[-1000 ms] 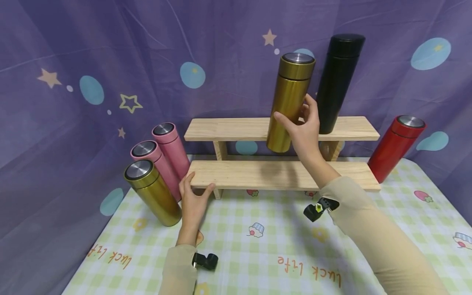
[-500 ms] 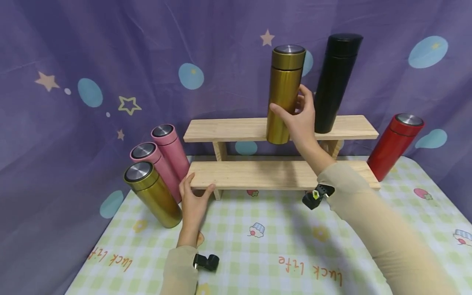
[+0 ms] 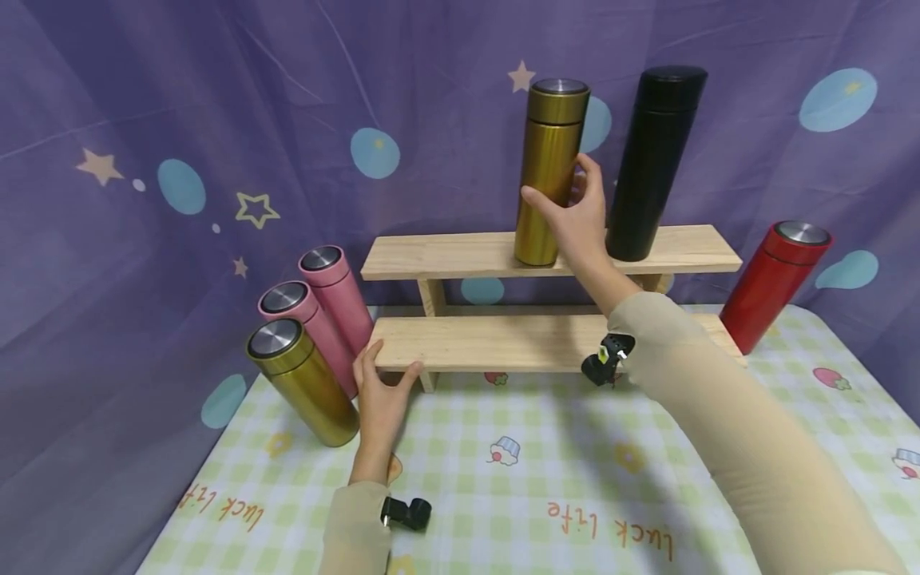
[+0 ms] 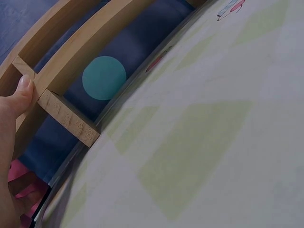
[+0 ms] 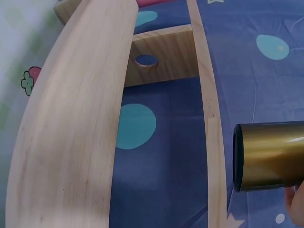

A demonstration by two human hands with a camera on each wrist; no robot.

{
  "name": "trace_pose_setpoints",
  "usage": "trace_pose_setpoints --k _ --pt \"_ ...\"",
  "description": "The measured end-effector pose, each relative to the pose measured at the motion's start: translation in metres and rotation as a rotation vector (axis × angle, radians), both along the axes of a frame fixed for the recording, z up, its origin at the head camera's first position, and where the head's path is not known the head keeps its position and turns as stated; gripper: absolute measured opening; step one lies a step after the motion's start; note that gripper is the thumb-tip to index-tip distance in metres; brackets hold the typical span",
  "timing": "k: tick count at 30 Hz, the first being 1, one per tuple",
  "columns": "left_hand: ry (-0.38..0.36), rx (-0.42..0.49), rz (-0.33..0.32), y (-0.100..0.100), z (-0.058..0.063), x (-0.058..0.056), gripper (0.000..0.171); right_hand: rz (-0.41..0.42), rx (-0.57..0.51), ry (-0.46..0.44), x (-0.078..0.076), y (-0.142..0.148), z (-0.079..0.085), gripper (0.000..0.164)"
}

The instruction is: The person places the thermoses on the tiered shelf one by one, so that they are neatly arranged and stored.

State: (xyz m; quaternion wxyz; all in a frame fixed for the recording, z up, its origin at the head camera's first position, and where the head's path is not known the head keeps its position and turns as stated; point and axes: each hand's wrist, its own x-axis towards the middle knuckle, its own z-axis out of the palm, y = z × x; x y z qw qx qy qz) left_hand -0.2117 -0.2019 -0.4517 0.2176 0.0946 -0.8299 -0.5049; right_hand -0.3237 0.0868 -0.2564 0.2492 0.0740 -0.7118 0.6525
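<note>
The held, silver-topped gold bottle (image 3: 548, 160) has moved back.

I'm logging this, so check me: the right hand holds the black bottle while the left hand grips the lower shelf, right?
No: the head view shows the right hand holding a gold bottle; the left hand does grip the lower shelf.

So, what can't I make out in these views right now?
- Held gold bottle: right wrist view, lid cut off by the right edge.
- Right hand: head view, some fingers hidden behind that bottle.
- Left hand: left wrist view, partly cut off by the left edge.
- Nearer pink bottle: head view, partly hidden by the front gold bottle.
- Lower board: head view, right part partly covered by the right sleeve.
</note>
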Motion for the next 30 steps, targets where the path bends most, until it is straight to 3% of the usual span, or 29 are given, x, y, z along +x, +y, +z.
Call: trace_pose_setpoints --k 9,30 --pt "-0.001 -0.006 0.002 -0.002 -0.002 -0.002 0.085 0.014 0.030 -0.052 -0.011 -0.002 0.000 0.089" --pt "0.002 -0.011 0.001 0.000 0.000 -0.003 0.086 0.008 0.066 -0.048 -0.024 -0.002 0.002 0.087"
